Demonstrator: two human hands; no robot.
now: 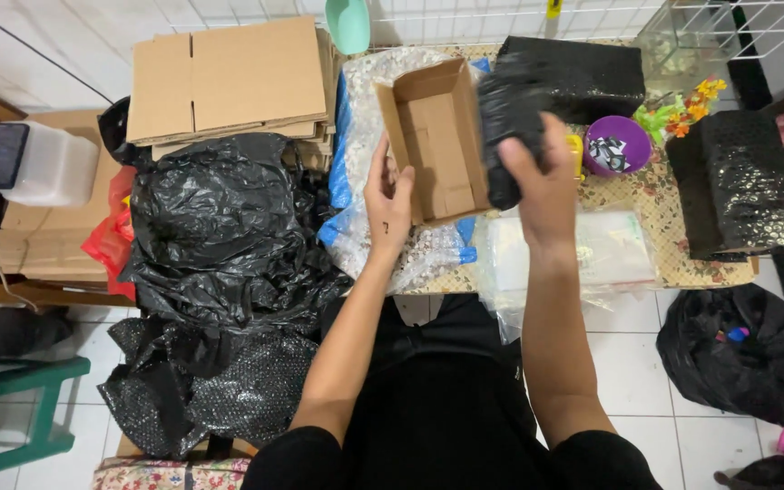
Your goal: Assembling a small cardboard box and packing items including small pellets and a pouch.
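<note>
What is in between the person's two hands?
Between the left hand and the right hand lies the open cardboard box, seen in the head view. The right hand holds a black bubble-wrapped bundle.

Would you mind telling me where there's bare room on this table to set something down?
Hardly any. One open strip of patterned tablecloth lies between the purple bowl and the clear plastic bags. Elsewhere it is crowded.
</note>
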